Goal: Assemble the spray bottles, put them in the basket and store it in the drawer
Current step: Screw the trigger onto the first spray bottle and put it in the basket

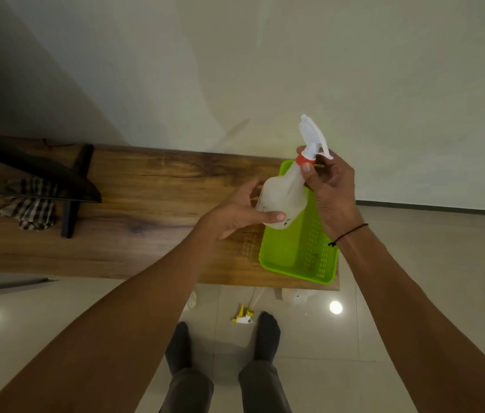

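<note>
I hold a translucent white spray bottle [287, 195] tilted over the green basket [303, 251], which sits at the right end of the wooden table [145, 204]. My left hand [241, 210] grips the bottle's body from below. My right hand [329, 186] pinches the red collar [305, 160] under the white trigger head [312, 135]. A yellow and white trigger head [242, 317] lies on the floor by my feet. Another white bottle [299, 296] lies on the floor, partly hidden under the table edge.
A checked cloth [31, 204] and a dark monitor on a black stand [72, 192] occupy the table's left part. The wall rises right behind the table. The glossy tiled floor shows lamp reflections. My feet in dark socks stand near the table's front edge.
</note>
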The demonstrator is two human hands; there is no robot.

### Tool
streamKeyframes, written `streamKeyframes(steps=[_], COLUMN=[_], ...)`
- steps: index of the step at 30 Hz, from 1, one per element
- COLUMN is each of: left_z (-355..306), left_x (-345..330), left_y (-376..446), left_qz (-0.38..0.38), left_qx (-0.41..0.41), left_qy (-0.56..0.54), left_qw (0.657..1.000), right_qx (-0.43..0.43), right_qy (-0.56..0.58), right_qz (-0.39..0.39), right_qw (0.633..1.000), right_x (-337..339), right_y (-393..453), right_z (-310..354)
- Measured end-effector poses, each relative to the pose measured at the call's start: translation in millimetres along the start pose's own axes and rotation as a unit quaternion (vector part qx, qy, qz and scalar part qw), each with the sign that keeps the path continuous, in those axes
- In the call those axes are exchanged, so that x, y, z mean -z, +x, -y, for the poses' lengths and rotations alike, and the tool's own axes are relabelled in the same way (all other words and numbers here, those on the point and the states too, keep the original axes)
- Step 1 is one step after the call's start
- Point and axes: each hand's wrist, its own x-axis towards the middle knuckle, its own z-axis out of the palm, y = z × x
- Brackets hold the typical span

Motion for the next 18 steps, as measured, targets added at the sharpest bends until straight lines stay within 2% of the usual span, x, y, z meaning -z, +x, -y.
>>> streamKeyframes(steps=[4, 9, 18], left_z=[-17, -27, -18], left_x=[-25, -43, -74], left_y=[20, 37, 60], left_qz=[-0.042, -0.105, -0.169], left_qx=[-0.031, -0.083, -0.083], left_qy=[0.079, 0.233, 0.472], left_qw=[0.995, 0.963, 0.861], right_qx=[0.030, 0.049, 0.038], right_qy=[-0.019, -0.078, -0.132], right_qz=[-0.014, -0.016, -0.044], right_qw=[0.999, 0.996, 0.990], right_x=[21, 37, 53], right_y=[5, 13, 19], right_z=[7, 2, -31])
